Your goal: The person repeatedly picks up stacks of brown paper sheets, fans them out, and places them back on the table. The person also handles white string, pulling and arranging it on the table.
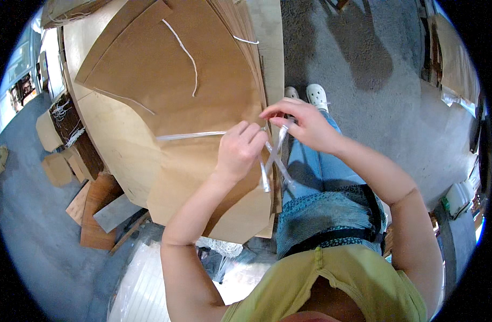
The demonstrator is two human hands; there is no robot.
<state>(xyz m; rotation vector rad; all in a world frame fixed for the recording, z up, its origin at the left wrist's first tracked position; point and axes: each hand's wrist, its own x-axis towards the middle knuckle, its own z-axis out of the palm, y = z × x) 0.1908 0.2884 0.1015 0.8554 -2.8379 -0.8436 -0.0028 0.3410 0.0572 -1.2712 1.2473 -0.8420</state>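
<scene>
A thick stack of brown paper sheets or bags (144, 64) lies on a pale wooden table, its right edge close to my body. Across its middle runs a whitish plastic strap (187, 136), and the paper dips along that line. My left hand (238, 150) is closed on the strap at the stack's right edge, knuckles up. Just right of it, my right hand (307, 126) has its thumb and fingers curled round another part of the strap. Loose strap ends (275, 158) cross and dangle below the hands. My fingers partly hide where the strap meets.
A white cord (184, 45) lies on the paper, and another short white cord (246, 40) pokes from the stack's side. Wooden boards (100, 214) and cardboard pieces lie on the floor at left. A plastic-wrapped white bundle (141, 284) stands at lower left.
</scene>
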